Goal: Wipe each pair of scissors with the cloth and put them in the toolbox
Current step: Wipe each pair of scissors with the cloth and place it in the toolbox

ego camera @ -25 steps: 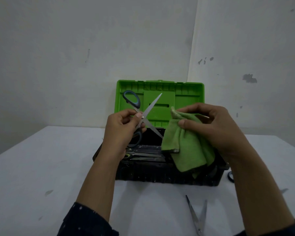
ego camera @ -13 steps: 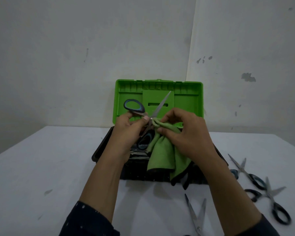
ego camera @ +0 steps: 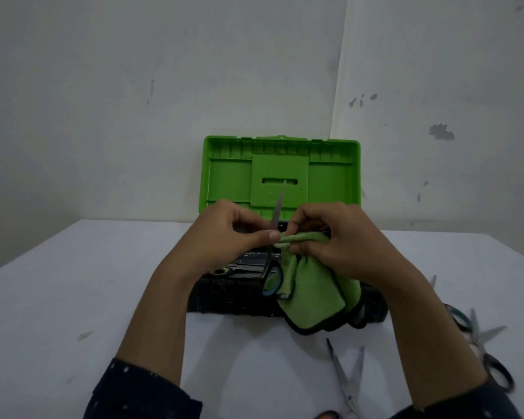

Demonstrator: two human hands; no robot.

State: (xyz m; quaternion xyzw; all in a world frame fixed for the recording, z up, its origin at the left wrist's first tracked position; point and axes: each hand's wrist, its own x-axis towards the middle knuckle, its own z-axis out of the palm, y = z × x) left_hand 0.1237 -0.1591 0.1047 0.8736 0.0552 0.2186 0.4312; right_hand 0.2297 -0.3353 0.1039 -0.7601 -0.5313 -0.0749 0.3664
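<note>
While we hold the scissors [ego camera: 274, 231] upright over the open toolbox [ego camera: 280, 170], our left hand [ego camera: 224, 237] is closed around them near the pivot and our right hand [ego camera: 333, 240] is pinched shut on the green cloth [ego camera: 312, 294], pressed against the blade just beside our left fingertips. What worries us is the bare edge: the blade point stands free above both hands, and a slip of the cloth along it could nick a finger, or a loosened grip could drop the pair onto the scissors already lying in the box. More scissors [ego camera: 347, 379] wait on the desk [ego camera: 73, 297] near our right forearm, some open, where a sleeve could catch them. This white desk is scuffed in spots, set into a corner of plain, chipped white walls [ego camera: 133, 86].
</note>
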